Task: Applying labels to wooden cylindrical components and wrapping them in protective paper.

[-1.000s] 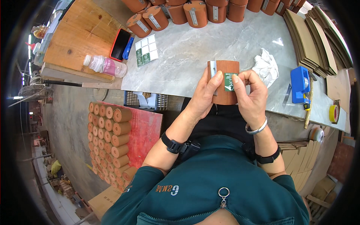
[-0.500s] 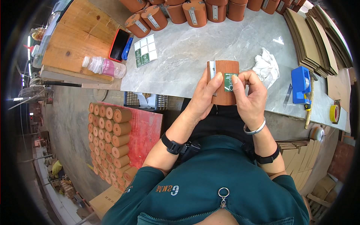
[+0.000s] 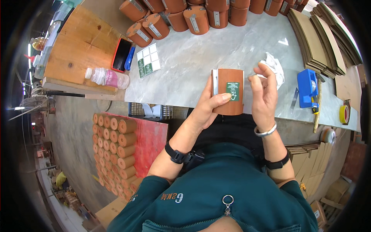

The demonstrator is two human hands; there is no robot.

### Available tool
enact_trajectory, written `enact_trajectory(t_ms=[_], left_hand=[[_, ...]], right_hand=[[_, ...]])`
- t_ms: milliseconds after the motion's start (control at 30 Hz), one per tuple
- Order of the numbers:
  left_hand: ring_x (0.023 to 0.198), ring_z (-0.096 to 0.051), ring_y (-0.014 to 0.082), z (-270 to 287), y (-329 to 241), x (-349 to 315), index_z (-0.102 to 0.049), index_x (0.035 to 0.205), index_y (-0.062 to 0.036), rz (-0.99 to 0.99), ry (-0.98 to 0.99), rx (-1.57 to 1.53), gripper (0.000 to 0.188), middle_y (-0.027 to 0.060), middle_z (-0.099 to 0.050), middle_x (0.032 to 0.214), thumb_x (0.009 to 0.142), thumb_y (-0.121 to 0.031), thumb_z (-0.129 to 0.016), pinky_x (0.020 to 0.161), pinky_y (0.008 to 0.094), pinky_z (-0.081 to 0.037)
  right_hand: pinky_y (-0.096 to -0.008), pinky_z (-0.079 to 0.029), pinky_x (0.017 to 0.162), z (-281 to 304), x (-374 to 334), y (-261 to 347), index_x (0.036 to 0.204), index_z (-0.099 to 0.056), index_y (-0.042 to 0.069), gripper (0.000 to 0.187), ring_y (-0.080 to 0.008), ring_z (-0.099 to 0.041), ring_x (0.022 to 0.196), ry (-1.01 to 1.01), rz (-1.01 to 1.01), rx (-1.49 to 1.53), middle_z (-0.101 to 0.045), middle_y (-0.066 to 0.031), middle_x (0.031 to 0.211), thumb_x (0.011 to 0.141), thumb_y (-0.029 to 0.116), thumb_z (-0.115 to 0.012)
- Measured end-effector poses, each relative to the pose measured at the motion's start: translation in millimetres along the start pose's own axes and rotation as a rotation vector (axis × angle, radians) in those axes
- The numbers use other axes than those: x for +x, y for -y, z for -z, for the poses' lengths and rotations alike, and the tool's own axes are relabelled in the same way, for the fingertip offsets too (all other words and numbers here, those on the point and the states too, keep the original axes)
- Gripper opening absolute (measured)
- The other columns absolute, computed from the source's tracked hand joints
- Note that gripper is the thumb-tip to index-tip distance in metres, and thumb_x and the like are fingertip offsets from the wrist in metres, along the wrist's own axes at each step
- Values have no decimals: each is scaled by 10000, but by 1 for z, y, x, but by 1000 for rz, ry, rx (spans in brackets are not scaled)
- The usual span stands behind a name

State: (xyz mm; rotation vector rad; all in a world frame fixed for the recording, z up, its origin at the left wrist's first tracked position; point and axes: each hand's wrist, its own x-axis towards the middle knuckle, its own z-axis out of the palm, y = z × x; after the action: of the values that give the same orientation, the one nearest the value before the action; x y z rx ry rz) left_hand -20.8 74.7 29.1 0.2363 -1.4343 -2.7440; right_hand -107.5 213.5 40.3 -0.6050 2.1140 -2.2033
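- While the left hand [image 3: 206, 102] grasps the cylinder [image 3: 221, 87] from its left side, the thumb lies across the front, tip on the lower left of the green label [image 3: 233, 91].
- Cylinder: reddish-brown, held up before the torso at the near edge of the counter [image 3: 185, 73]; pale metal strip [image 3: 215, 83] along its left side.
- Label: rectangular; small white lines of print in the upper part, larger white mark low down, partly by the thumb.
- Right hand [image 3: 264, 94]: released, fingers bent, just right of the cylinder and apart from it; white tissue [image 3: 276, 69] behind the fingers.
- Sheet [image 3: 150, 58] on the counter, far left: green printed labels toward its near left, white cells elsewhere.
- Bottle [image 3: 98, 76]: clear, lying on its side, pink printed wrap, writing too small to make out.
- Phone [image 3: 123, 55]: dark screen, red rim, left of the sheet.
- Shirt [image 3: 216, 174]: dark green, orange and white lettering on the chest.
- Rear cylinders [image 3: 196, 20]: same brown, metal strips on several, grouped along the far side.
- Right side: blue dispenser [image 3: 305, 89], yellow tape roll [image 3: 343, 115], stacked cardboard [image 3: 309, 42].
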Motion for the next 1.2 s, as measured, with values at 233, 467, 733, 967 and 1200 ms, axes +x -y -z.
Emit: enact_trajectory(t_ms=[233,467,733,967,1200], left_hand=[[1337,-444,228,-8,12,3,-263,1524,-93,160,37,59,1024,103,-437,1430,770,-545,-788,1098,376,-387],[1219,-557,271,-21,12,11,-289,1499,-53,322,179,128,858,141,-512,1333,802,-246,-750,1004,401,-480],[1116,-611,422,26,-9,-29,-421,1420,6,226,37,-157,791,252,-568,1258,773,-365,-683,940,544,-528],[1149,-600,433,62,-6,-81,-447,1408,0,140,-167,-301,747,257,-578,1261,791,-376,-638,944,584,-522],[1142,-603,426,56,-4,-82,-464,1394,-2,101,-185,-290,728,243,-600,1240,786,-358,-646,968,582,-507]], right_hand=[[-345,-527,756,12,8,13,947,-627,8,376,-261,-668,827,220,145,-246,-653,-148,869,759,265,-828],[-357,-514,639,57,27,32,816,-653,7,248,-229,-654,666,322,-17,-463,-678,-104,738,900,234,-704],[-440,-491,963,260,197,28,1329,-495,-45,751,-386,-606,1114,-260,139,-1461,-587,-246,1255,870,530,-646],[-483,-408,1078,331,251,5,1412,-457,20,1007,-362,-491,1316,-192,-527,-1608,-511,-219,1410,725,732,-651],[-506,-399,1065,322,242,24,1335,-510,17,926,-362,-495,1290,-306,-442,-1581,-538,-219,1349,720,687,-691]])
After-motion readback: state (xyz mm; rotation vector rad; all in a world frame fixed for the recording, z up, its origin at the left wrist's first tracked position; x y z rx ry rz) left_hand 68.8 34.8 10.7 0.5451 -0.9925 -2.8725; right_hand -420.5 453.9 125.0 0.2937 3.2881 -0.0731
